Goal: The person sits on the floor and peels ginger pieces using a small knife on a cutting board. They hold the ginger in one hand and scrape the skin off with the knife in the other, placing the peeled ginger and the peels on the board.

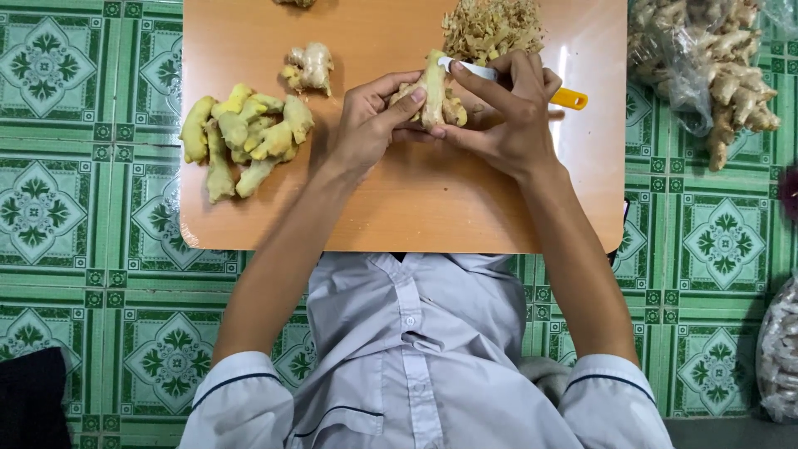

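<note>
Seen from the head camera, a person in a pale shirt works over an orange-brown board [416, 208] laid on a green patterned tile floor [83, 208]. The left hand [370, 120] wraps its fingers and thumb around a knobbly piece of ginger [432, 83], holding it upright above the far middle of the board, the thumb pressed across its lower part. The right hand [507, 112] closes around a peeler [499, 79] with a white head and yellow handle (the handle tip juts out to the right past the knuckles), its head laid against the top of the ginger. Just beyond the hands lies a heap of peelings [490, 29] at the board's far edge. To the left, a pile of peeled, yellow ginger pieces [241, 137] rests on the board, and a single unpeeled piece [309, 66] sits between that pile and the hands. Off the board at the upper right, a clear plastic bag of unpeeled ginger [715, 66] lies on the tiles, well apart from the work.
</note>
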